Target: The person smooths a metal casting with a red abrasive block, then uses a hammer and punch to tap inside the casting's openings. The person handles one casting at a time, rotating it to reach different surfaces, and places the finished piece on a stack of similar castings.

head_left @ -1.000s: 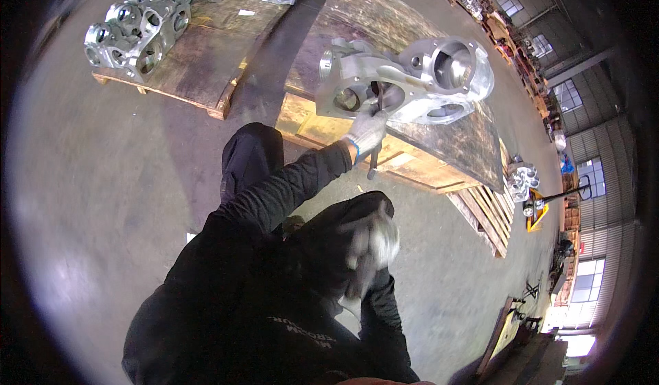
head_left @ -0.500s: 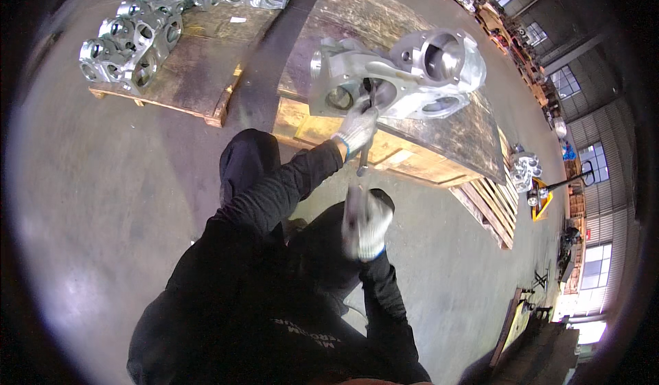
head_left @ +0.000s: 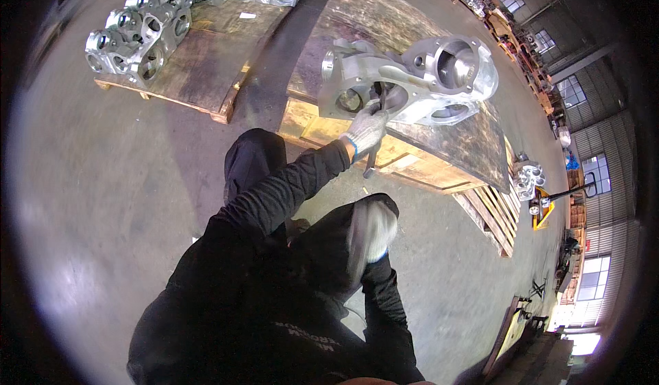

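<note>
My left hand (head_left: 367,129), in a white knit glove, is closed around a grey chisel-like metal bar (head_left: 371,164). The bar's upper end reaches into an opening of a large silver metal casting (head_left: 405,79), and its lower end sticks out below my fist. That casting, with several round bores, lies on the wooden pallet top (head_left: 473,148) before me. Lower down, by my right knee, is my right hand (head_left: 376,230), also gloved and smeared by motion. A long greyish blurred shape runs along its left side; its kind is not clear.
To the left, a second wooden pallet (head_left: 220,62) bears several similar castings (head_left: 141,41). A slatted pallet (head_left: 491,210) sits to the right, near a yellow pallet truck (head_left: 544,210) and more castings (head_left: 528,177). Shelving and goods line the far right wall.
My right hand has moved slightly down, away from the bar's lower end. My left hand still holds the bar in the casting. The whole view has shifted a little.
</note>
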Demonstrator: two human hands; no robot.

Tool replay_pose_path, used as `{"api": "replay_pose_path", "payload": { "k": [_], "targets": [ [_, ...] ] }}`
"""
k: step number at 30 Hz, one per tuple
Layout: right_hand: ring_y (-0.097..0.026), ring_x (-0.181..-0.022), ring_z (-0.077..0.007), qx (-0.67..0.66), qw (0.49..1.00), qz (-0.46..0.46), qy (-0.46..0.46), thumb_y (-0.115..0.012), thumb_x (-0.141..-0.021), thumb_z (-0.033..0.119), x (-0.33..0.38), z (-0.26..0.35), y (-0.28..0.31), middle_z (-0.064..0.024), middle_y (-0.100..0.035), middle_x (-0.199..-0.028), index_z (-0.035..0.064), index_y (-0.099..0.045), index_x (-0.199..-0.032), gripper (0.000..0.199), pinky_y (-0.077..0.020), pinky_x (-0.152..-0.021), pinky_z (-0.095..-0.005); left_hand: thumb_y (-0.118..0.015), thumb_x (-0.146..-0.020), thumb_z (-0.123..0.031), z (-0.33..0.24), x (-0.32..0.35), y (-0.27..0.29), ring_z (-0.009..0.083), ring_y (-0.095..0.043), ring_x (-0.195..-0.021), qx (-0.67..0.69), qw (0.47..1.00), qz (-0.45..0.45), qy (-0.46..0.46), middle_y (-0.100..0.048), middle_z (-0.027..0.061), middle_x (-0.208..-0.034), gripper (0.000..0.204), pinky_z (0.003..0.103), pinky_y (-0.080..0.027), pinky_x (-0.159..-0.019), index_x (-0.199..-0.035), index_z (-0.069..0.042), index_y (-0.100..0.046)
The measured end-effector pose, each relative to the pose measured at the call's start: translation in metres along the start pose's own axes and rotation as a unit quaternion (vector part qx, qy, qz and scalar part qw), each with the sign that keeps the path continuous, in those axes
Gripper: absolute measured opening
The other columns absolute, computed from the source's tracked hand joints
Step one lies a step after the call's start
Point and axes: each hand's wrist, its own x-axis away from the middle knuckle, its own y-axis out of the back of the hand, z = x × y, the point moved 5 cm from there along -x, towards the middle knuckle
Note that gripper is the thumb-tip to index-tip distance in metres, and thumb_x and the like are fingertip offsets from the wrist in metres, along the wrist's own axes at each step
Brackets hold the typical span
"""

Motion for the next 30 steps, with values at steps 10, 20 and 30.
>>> {"api": "replay_pose_path", "payload": {
  "k": [10, 20, 30],
  "targets": [
    [-0.064, -0.060, -0.0268, 0.176, 0.977, 0.029, 0.114, -0.071, -0.071, 0.005, 0.003, 0.006, -0.009, -0.0104, -0.063, -0.069, 0.0059, -0.058, -0.072, 0.013, -0.0500, -0.054, -0.0330, -0.050, -0.104, -0.023, -0.024, 0.012, -0.015, 0.0101, -0.050, -0.060, -0.140, 0.983, -0.077, -0.094, -0.052, -0.0004, -0.073, 0.032, 0.028, -0.041, -0.051, -0.130, -0.007, -0.055],
    [-0.064, -0.068, -0.0281, 0.110, 0.993, -0.019, 0.035, -0.070, -0.078, 0.009, 0.010, -0.021, -0.007, -0.0078, -0.061, -0.072, 0.0087, -0.063, -0.081, 0.008, -0.0502, -0.058, -0.0364, -0.052, -0.104, -0.023, -0.023, -0.004, -0.008, 0.0084, -0.048, -0.056, -0.103, 0.987, -0.063, -0.104, -0.050, -0.0027, -0.071, 0.031, 0.027, -0.040, -0.048, -0.133, -0.013, -0.058],
    [-0.057, -0.056, -0.0313, 0.181, 0.981, 0.034, 0.062, -0.073, -0.071, 0.008, -0.004, -0.013, -0.016, -0.0095, -0.056, -0.069, 0.0025, -0.063, -0.084, 0.017, -0.0466, -0.051, -0.0383, -0.054, -0.104, -0.031, -0.032, 0.004, -0.005, 0.0100, -0.050, -0.051, -0.027, 0.999, -0.034, 0.008, -0.053, -0.0025, -0.068, 0.030, 0.028, -0.039, -0.044, -0.126, -0.012, -0.058]
  ]
}}
